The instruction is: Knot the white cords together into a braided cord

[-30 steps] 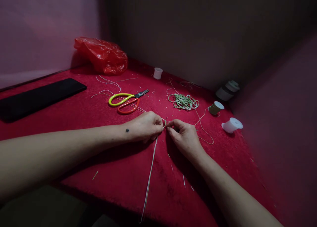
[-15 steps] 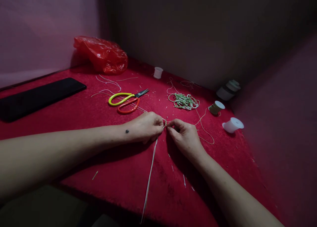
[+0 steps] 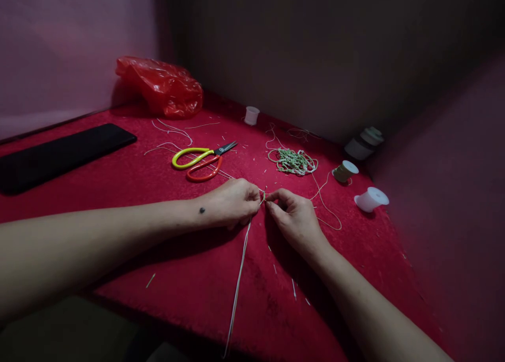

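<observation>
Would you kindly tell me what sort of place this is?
Probably a handicraft worktable: scissors, an olive thread spool and a knotted green and white cord bundle lie on it.

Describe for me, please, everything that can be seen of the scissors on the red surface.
The scissors have two large, glossy loop handles, one yellow and one red, that look plastic-coated. The short, dark, metal-looking blades meet at a round pivot and look nearly closed. They lie flat on the red surface, tips pointing away and to the right, beyond the left hand. Pale strings seem to pass beneath them; no hand touches them.
</observation>
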The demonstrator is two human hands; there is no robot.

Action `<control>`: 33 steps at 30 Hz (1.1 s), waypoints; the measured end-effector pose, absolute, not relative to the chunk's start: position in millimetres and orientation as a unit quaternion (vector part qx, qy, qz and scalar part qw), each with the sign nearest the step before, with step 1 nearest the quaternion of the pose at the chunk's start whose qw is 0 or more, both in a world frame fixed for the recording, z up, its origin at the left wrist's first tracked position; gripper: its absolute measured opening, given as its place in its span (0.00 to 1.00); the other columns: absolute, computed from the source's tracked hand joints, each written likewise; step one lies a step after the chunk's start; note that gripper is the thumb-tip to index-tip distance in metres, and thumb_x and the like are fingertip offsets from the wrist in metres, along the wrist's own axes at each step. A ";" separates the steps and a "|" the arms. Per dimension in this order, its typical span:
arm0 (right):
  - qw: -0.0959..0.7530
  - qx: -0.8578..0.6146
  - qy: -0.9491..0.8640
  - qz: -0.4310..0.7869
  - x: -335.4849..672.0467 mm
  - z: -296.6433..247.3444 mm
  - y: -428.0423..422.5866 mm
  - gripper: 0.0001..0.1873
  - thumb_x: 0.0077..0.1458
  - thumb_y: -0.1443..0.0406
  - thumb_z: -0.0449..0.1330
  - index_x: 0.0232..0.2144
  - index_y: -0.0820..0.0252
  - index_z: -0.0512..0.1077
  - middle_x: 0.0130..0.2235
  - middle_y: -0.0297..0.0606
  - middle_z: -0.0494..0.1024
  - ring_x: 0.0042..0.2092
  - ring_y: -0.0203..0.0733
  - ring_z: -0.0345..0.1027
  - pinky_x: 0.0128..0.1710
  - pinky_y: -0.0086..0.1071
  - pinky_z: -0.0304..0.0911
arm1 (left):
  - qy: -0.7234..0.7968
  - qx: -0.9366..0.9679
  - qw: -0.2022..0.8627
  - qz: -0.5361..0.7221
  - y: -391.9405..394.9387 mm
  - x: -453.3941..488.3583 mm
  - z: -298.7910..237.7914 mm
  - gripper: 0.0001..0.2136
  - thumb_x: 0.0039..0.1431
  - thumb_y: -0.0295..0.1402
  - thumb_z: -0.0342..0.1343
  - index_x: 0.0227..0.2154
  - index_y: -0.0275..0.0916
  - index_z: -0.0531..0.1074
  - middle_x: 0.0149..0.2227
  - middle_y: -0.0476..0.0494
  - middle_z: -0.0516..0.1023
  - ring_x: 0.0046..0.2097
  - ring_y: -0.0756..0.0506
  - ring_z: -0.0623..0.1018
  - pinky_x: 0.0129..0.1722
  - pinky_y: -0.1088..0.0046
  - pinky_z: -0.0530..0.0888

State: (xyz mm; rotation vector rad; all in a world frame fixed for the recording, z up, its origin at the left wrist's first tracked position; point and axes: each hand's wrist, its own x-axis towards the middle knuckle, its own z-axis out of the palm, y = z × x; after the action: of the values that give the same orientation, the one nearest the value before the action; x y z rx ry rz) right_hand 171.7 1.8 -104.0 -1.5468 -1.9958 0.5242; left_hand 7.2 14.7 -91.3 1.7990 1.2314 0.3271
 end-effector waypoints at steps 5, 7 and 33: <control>0.295 -0.567 -0.741 0.206 172.0 -104.3 1.9 0.09 0.49 0.65 0.55 0.32 0.59 0.75 0.24 0.33 0.74 0.23 0.33 0.61 0.26 0.26 0.55 | 0.498 0.727 0.453 0.133 14.2 7.5 -90.2 0.08 0.50 0.34 0.43 0.21 0.37 0.63 0.17 0.51 0.67 0.14 0.55 0.64 0.14 0.79 0.57; 0.300 -0.566 -0.738 0.213 171.8 -104.5 1.9 0.10 0.49 0.65 0.55 0.32 0.59 0.75 0.25 0.34 0.75 0.24 0.33 0.62 0.27 0.26 0.56 | 0.497 0.729 0.451 0.132 14.2 7.1 -90.2 0.08 0.50 0.34 0.43 0.21 0.37 0.63 0.17 0.51 0.67 0.14 0.54 0.64 0.14 0.78 0.57; 0.308 -0.569 -0.733 0.209 172.3 -105.6 1.5 0.12 0.49 0.65 0.55 0.34 0.58 0.75 0.19 0.30 0.68 0.22 0.33 0.58 0.25 0.27 0.54 | 0.498 0.729 0.452 0.129 12.8 8.6 -86.5 0.06 0.49 0.32 0.43 0.22 0.37 0.63 0.16 0.52 0.66 0.14 0.55 0.64 0.14 0.80 0.57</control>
State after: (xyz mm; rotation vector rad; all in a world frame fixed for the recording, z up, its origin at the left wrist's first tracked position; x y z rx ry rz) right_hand 172.3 1.5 -105.6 -1.5049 -1.9395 0.5521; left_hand 8.6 12.8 -86.5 1.8010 1.2306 0.3187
